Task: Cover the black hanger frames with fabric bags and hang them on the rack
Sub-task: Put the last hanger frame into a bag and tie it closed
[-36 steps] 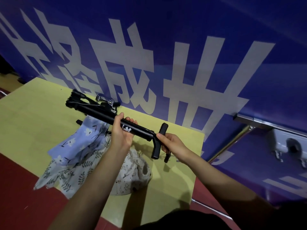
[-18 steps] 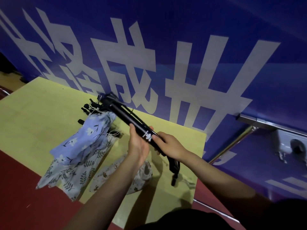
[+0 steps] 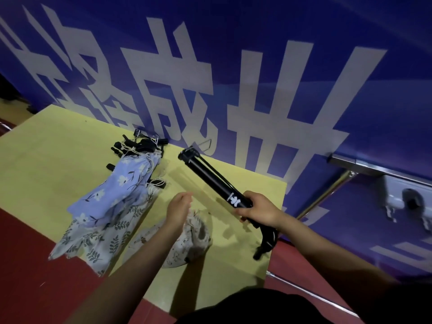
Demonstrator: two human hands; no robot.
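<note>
My right hand (image 3: pixel 259 210) grips a folded black hanger frame (image 3: pixel 210 177) near its lower end and holds it slanted above the yellow table (image 3: pixel 58 148). The frame's far tip points up and left toward the blue wall. My left hand (image 3: pixel 178 206) hovers with relaxed fingers just above a crumpled white patterned fabric bag (image 3: pixel 187 244), holding nothing. A blue floral bag (image 3: pixel 117 185) lies over a leaf-print bag (image 3: pixel 93 239) to the left. More black frames (image 3: pixel 140 145) with white cords lie at the top of that pile.
A blue banner wall (image 3: pixel 233 66) with large white characters rises right behind the table. A metal rack bar (image 3: pixel 378 169) and a slanted metal pole (image 3: pixel 325 195) stand to the right. Red floor (image 3: pixel 35 277) borders the table's near edge.
My left hand let go of the black frame and dropped toward the white bag. My right hand moved up the frame and swung it right, away from the pile.
</note>
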